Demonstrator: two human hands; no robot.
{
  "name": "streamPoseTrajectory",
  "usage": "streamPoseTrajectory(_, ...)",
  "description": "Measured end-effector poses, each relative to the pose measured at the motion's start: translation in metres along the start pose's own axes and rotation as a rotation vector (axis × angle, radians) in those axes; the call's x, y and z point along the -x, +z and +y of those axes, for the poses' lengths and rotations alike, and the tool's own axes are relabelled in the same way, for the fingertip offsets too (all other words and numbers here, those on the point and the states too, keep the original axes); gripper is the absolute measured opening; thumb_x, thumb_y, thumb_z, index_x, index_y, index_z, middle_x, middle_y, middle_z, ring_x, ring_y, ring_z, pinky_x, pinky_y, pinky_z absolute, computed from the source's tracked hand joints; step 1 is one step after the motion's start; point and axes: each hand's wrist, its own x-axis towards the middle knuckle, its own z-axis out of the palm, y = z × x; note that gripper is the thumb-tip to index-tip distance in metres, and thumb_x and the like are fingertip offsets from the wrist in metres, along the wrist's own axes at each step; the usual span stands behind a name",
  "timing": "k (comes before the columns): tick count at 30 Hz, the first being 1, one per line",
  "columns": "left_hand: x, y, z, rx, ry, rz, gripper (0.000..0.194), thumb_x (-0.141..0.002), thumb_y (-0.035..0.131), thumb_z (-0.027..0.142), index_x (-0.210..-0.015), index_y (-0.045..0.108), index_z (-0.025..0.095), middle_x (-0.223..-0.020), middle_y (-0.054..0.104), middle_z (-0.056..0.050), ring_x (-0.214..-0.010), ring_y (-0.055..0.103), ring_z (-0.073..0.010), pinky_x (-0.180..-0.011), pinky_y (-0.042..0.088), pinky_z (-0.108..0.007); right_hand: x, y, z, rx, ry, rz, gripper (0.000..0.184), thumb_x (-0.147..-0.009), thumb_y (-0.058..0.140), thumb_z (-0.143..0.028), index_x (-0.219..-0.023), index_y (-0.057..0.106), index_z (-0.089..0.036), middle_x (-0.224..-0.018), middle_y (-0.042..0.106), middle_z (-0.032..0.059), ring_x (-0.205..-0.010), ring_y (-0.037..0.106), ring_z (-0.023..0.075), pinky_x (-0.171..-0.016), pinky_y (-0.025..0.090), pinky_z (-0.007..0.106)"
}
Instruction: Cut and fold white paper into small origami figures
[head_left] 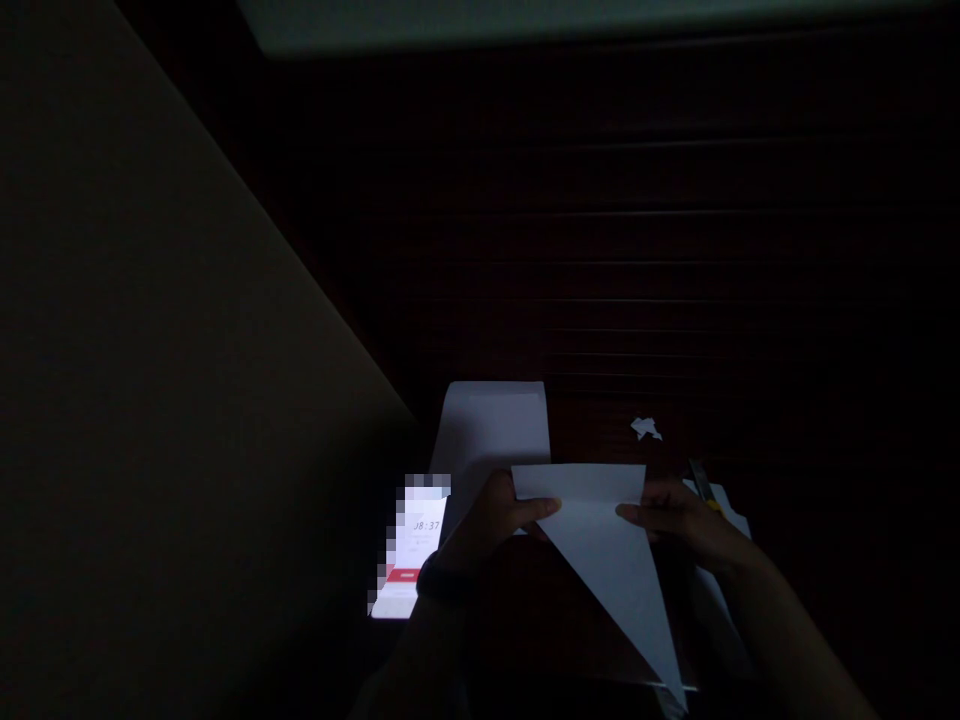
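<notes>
In dim light I hold a white sheet of paper [607,550], folded into a triangle that tapers toward the lower right. My left hand [499,520] pinches its left edge, thumb on top, with a dark band on the wrist. My right hand [675,520] grips its right edge, fingers closed on the paper. The sheet hovers over a dark wooden table [675,300].
A lit phone [411,555] lies left of my left hand. A white paper stack [491,425] sits behind it. A small folded paper figure [646,429] rests farther back. More white paper and a yellowish tool [705,490] lie under my right hand. A pale wall [135,350] fills the left.
</notes>
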Motion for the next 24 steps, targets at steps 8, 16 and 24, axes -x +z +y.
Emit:
streamPoseTrajectory(8, 0.002, 0.005, 0.009, 0.126, 0.024, 0.032, 0.036, -0.076, 0.064, 0.034, -0.103, 0.06, 0.012, -0.1, 0.066, -0.012, -0.086, 0.064, -0.0256, -0.067, 0.054, -0.034, -0.003, 0.003, -0.002, -0.04, 0.021, 0.091, 0.036, -0.069, 0.069, -0.041, -0.096, 0.069, -0.017, -0.08, 0.069, 0.0058, -0.071, 0.063, 0.0197, -0.064, 0.048, 0.031)
streamPoseTrajectory(16, -0.014, 0.048, -0.031, 0.137, -0.072, 0.025, 0.038, -0.067, 0.071, 0.04, -0.092, 0.068, 0.011, -0.093, 0.069, -0.013, -0.079, 0.066, -0.0238, -0.063, 0.051, -0.03, -0.022, 0.021, 0.005, -0.308, -0.232, 0.454, 0.031, -0.071, 0.069, -0.04, -0.094, 0.067, -0.02, -0.084, 0.071, 0.0057, -0.068, 0.064, 0.0202, -0.064, 0.049, 0.033)
streamPoseTrajectory(24, -0.016, 0.052, -0.041, 0.149, -0.047, 0.147, 0.046, -0.079, 0.051, 0.054, -0.09, 0.062, 0.011, -0.074, 0.067, -0.009, -0.05, 0.062, -0.0154, -0.04, 0.044, -0.022, -0.027, 0.017, 0.013, -0.301, -0.265, 0.556, 0.035, -0.072, 0.068, -0.038, -0.101, 0.063, -0.021, -0.093, 0.068, 0.0067, -0.08, 0.064, 0.0241, -0.066, 0.052, 0.035)
